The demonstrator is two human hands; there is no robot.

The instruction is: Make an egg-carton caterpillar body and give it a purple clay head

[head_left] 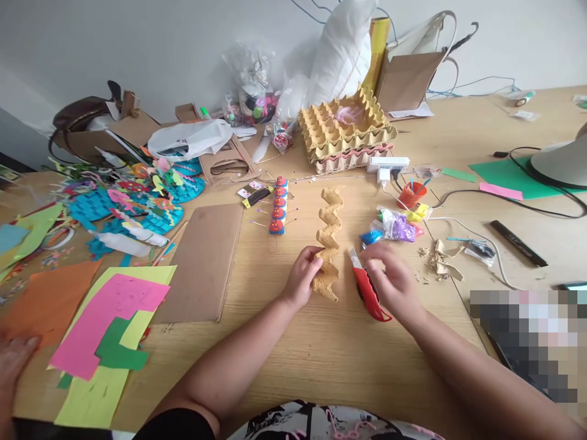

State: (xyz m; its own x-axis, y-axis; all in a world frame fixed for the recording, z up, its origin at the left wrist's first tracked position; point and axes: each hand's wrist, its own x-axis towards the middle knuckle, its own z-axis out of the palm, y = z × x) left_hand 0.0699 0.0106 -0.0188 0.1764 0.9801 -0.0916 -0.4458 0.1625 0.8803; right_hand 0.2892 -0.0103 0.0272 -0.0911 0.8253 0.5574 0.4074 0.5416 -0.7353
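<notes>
My left hand [303,276] is closed around the lower left side of a strip cut from an egg carton [329,229]. The strip is tan with a wavy edge and stretches away from me over the table. Just right of it is a red utility knife [367,290], blade out and pointing away from me. Beside the knife's handle, partly over it, is my right hand [395,284], with curled fingers blurred by motion. Whether they grip anything is unclear. Beyond the strip, to the left, stands a row of red and blue caterpillar-like egg-carton pieces [277,208] with thin side sticks.
Stacked egg trays [348,128] and a white power strip [387,164] are at the back. Clay packets [397,225], an orange cup [412,194] and carton scraps [443,260] lie right. Cardboard [202,263] and coloured paper [110,318] lie left, near another person's hand [17,357].
</notes>
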